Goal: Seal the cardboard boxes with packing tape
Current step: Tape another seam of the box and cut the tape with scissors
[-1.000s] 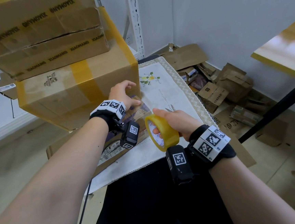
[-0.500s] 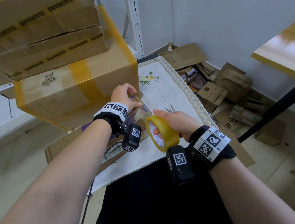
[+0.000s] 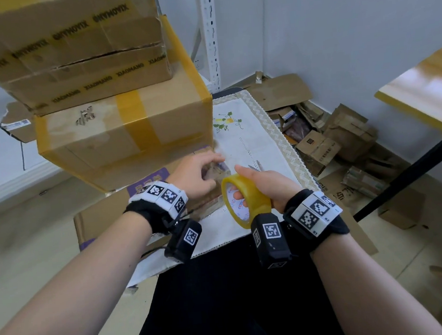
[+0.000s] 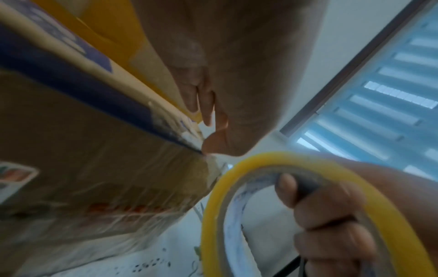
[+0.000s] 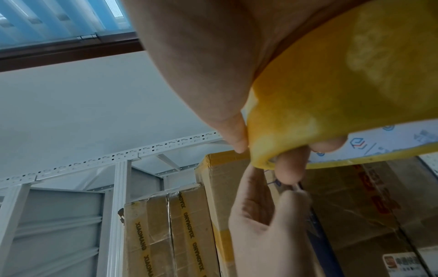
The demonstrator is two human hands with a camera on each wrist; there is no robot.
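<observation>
Flat brown cardboard box with purple print (image 3: pixel 148 200) lies on white cloth, clear tape over its near corner. Big brown cardboard box with yellow tape bands (image 3: pixel 121 138) sits atop it. Yellow packing tape roll (image 3: pixel 244 200) upright, just beside the flat box's corner.

The head view looks forward and down from above at both hands over the tabletop (image 3: pixel 253 148). Each wrist view sits close under its palm, tilted upward. All three views share the tape roll (image 3: pixel 244 200) (image 4: pixel 308 215) (image 5: pixel 343 93) and the low box (image 3: pixel 107 222) (image 4: pixel 83 168) (image 5: pixel 355 206).
</observation>
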